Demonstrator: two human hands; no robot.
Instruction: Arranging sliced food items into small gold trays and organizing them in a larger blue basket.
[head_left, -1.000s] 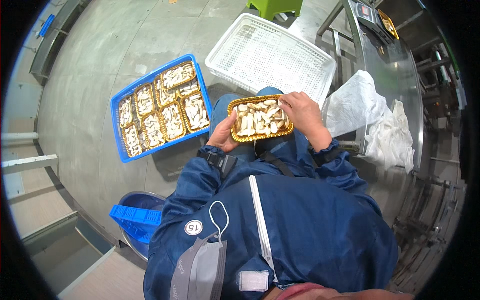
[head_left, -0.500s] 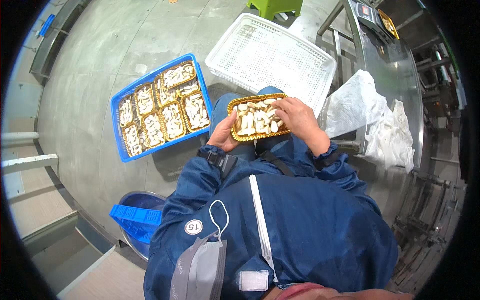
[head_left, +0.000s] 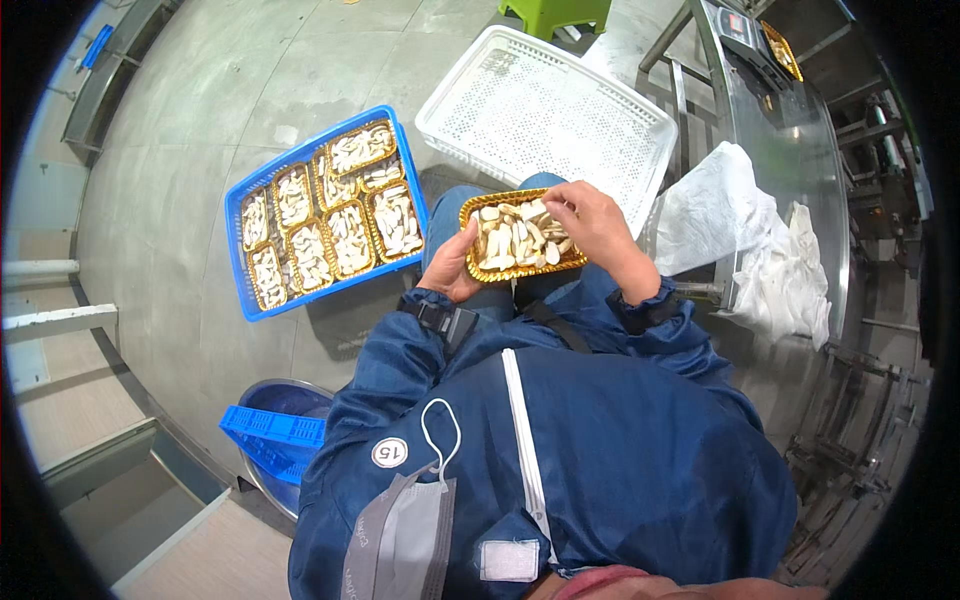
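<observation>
A gold, crimped-edge tray (head_left: 484, 270) rests over my lap, filled with pale sliced mushrooms (head_left: 512, 240). My left hand (head_left: 452, 268) grips its left end, with the thumb on the rim and the other fingers underneath. Over the tray's right end is my right hand (head_left: 600, 230), its fingers bent and drawn together among the mushrooms; whatever lies between the fingertips is hidden. To the left, a blue crate (head_left: 232, 240) holds several similar gold trays of mushrooms, some stacked on others.
A white perforated crate (head_left: 650, 125) lies ahead on the floor, near a green stool (head_left: 560, 14). On the right stands a metal table (head_left: 790, 150) with a scale (head_left: 742, 32) and crumpled white plastic sheeting (head_left: 780, 270). A blue basket (head_left: 270, 430) sits in a basin at lower left.
My right hand has lifted slightly and its fingers have drawn closer together over the tray. A few mushrooms lie differently at the right end. My left hand keeps its hold.
</observation>
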